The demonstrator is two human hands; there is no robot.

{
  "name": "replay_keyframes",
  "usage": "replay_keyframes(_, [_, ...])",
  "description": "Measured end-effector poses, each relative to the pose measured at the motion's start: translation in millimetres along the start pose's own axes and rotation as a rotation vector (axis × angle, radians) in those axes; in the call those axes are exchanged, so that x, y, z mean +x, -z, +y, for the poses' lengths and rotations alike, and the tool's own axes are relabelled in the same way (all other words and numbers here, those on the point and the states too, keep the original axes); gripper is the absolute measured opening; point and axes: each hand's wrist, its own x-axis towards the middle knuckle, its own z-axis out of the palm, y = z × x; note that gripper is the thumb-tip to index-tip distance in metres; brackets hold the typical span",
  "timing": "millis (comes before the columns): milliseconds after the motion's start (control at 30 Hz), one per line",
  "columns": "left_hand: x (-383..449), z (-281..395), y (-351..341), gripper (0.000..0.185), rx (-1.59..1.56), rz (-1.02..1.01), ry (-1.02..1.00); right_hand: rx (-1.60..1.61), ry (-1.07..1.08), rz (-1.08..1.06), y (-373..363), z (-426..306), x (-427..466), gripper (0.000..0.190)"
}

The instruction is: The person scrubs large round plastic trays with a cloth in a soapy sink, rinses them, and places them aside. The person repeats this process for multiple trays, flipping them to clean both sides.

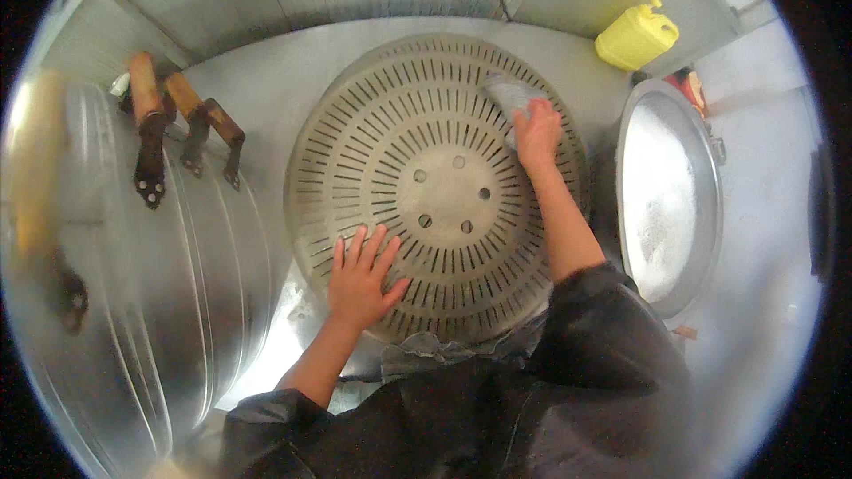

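A large round slotted metal disc [442, 193], with several holes round its centre, lies before me in the head view. My left hand [363, 277] rests flat on its near left part, fingers spread and holding nothing. At the far right part of the disc, my right hand [538, 132] grips a pale grey cloth [511, 94] against the slotted surface. Part of the cloth is hidden under my right hand. Crumpled, sheet-like material [426, 350] shows at the disc's near edge, against my dark clothing.
A yellow plastic jug [637, 36] stands at the back right. A large metal basin [620, 193] leans on its side at the right. Left are a ribbed metal drum [200, 266] and wooden handles with dark metal brackets [150, 166]. A cable hangs at the back wall.
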Motion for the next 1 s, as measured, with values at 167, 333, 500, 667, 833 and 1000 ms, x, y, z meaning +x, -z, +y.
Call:
replay_keyframes(167, [-12.0,14.4,9.1,0.066,0.044,-0.029,0.021,-0.242,0.353,-0.100,10.0,-58.4,-98.7,0.040])
replay_keyframes(333, [-4.7,9.1,6.6,0.066,0.060,0.043,-0.026,-0.036,0.353,-0.410,22.3,44.9,-234.7,0.035])
replay_keyframes(500, [17.6,35.2,-27.9,0.064,0.097,0.126,-0.009,-0.150,0.176,0.362,4.9,97.2,-122.9,0.036])
replay_keyframes(667, [3.0,76.7,-41.7,0.051,-0.091,-0.033,-0.179,-0.115,0.123,0.119,-31.1,-19.8,-39.8,0.028])
replay_keyframes(833, [25.7,-3.1,-8.5,0.035,-0.426,-0.047,0.180,0.231,0.731,-0.073,-24.0,-61.3,-122.6,0.028])
replay_keyframes(1000, [62.5,-53.3,2.3,0.055,0.000,0.168,0.152,0.026,0.537,-0.359,-13.7,-77.3,-127.7,0.042])
